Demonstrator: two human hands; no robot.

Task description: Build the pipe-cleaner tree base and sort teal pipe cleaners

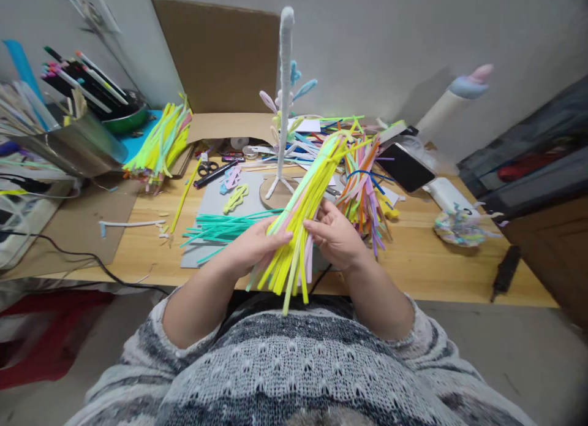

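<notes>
We find both hands closed on one loose sheaf of fuzzy stems (316,178), held aslant above the front of the table, its lower ends splayed and its upper end leaning away to the right; the left hand (260,245) grips the sheaf's near left edge, thumb laid across the front; the right hand (337,233) pinches its right edge, fingers curled; the stems are thin, straight and plush, mostly bright yellow, with mint and pale pink strands among them; beside the left hand we note teal stems (225,228) lying flat across a smooth grey mat (209,199); behind the sheaf stands a white, fuzzy-wrapped post (283,89), hooked slightly at the top and splayed at its foot upon a round cardboard base (267,196); near the right hand we record a mixed bundle (362,187) in orange, pink and purple, with a blue stem around its middle; a bent yellow looped piece (236,198) rests on the mat; the table (413,248) is of pale, grained wood; a plain brown cardboard panel (220,58) leans at the wall.
</notes>
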